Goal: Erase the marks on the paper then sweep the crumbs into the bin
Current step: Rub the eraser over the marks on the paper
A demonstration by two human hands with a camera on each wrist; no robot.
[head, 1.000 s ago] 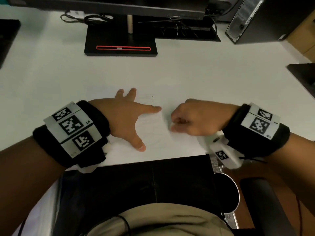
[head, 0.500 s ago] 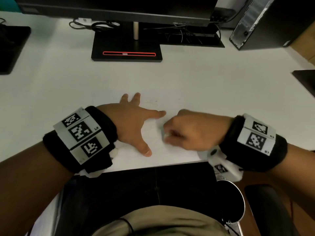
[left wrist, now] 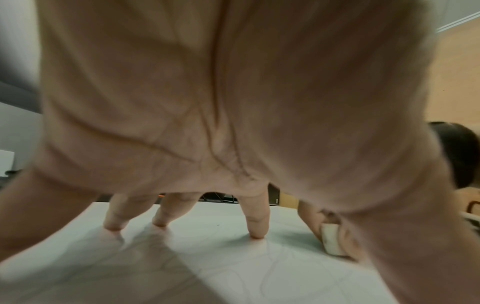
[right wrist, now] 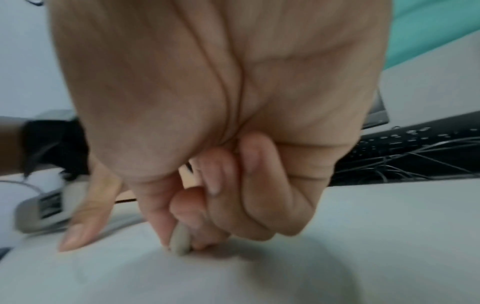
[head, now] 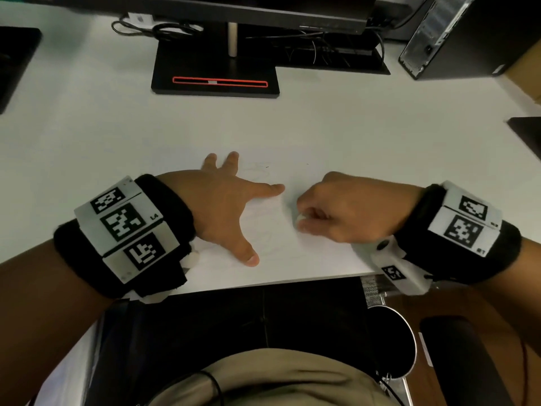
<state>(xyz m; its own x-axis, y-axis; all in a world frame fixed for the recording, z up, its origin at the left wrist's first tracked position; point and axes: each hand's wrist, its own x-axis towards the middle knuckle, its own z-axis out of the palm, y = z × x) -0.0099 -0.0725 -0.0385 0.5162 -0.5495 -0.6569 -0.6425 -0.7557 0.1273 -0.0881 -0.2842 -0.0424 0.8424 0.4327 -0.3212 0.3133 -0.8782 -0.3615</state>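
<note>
While the left hand lies spread flat on the paper, fingers straight and fingertips pressing down, the right hand is curled tight round a small pale eraser, pinched between thumb and fingers with its lower end touching the sheet. That eraser shows in the left wrist view too, just beside the left index finger. Faint pencil lines remain on the paper near the left fingers (they are thin, and the sheet barely stands out from the white desk, so its edges are hard to trace). The paper sits at the desk's near edge, between the two wrists. Farther back stands a monitor on a black base with a red-outlined slot, cables trailing behind it and a keyboard to its right. A dark computer tower stands at the far right corner. Below the desk edge, by the right wrist, a round bin with a metal rim stands on the floor, next to a black chair arm. The room is dimly lit.
</note>
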